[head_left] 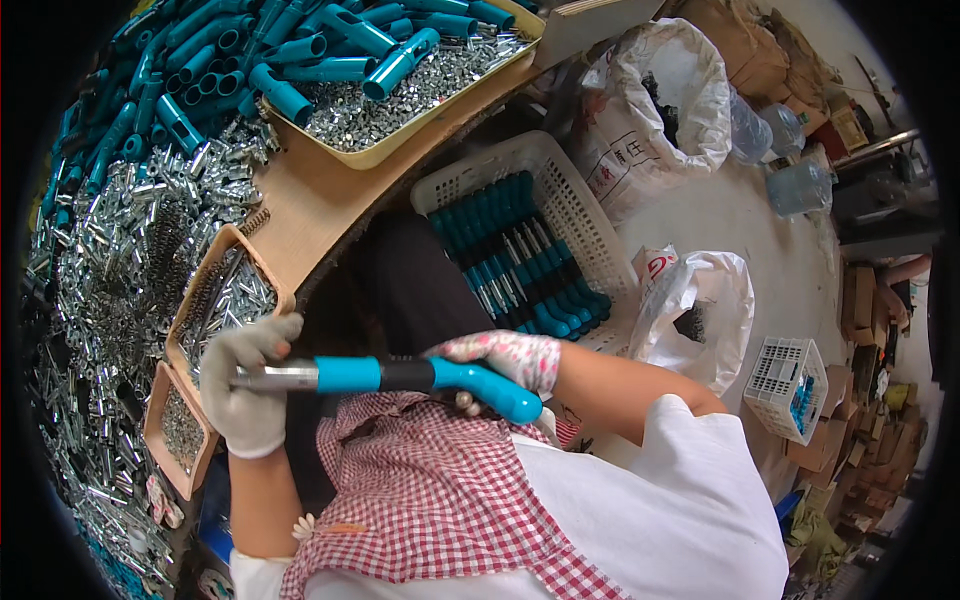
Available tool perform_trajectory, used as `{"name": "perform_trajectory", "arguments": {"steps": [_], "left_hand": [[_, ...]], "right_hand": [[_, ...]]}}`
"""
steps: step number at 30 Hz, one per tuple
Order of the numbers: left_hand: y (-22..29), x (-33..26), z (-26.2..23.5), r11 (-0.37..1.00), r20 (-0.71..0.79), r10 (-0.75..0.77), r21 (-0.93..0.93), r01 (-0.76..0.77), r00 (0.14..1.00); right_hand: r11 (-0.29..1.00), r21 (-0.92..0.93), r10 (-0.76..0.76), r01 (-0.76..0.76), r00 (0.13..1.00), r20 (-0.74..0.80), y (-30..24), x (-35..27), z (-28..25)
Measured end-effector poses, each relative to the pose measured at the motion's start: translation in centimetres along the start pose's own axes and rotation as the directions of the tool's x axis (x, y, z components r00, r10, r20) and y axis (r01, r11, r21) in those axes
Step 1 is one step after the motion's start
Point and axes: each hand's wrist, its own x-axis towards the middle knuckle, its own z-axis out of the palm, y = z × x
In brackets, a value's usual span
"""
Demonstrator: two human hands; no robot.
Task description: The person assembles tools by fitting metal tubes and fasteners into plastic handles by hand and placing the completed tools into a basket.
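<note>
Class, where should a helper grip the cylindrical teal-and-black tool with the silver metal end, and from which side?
Probably around the tool's straight teal section, from the far side, away from the red-and-white checked cloth. This bare cylinder lies crosswise between the white-gloved left hand on the silver end and the spotted-gloved right hand at the bent teal end, likely leaving room.

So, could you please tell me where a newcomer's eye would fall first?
Probably on the teal tool spanning from the left hand to the right hand. Then perhaps on the metal parts heaped along the left, and the white crate of teal pieces beyond the right hand.
</note>
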Motion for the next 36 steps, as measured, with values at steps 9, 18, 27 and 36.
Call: {"name": "perform_trajectory", "arguments": {"steps": [9,18,27,36], "left_hand": [[-1.1,3.6,9.0,0.664,0.498,-0.462,0.743,-0.087,0.734],[-3.2,-0.6,6.1,0.522,0.389,-0.707,0.850,0.066,0.590],[-3.9,-2.9,5.5,0.500,0.302,-0.739,0.845,0.190,0.603],[-5.4,-1.6,6.7,0.551,0.425,-0.733,0.829,0.097,0.531]], "right_hand": [[0.181,-0.961,-0.719,-0.210,0.639,-0.275,-1.8,-5.6,-10.3],[0.155,-0.775,-0.267,-0.612,0.729,-0.630,1.6,5.5,-29.7],[0.988,0.143,0.157,-0.065,0.427,-0.891,3.4,7.7,-32.4],[0.722,0.130,-0.034,0.679,0.223,-0.974,11.8,6.2,-42.3]]}}
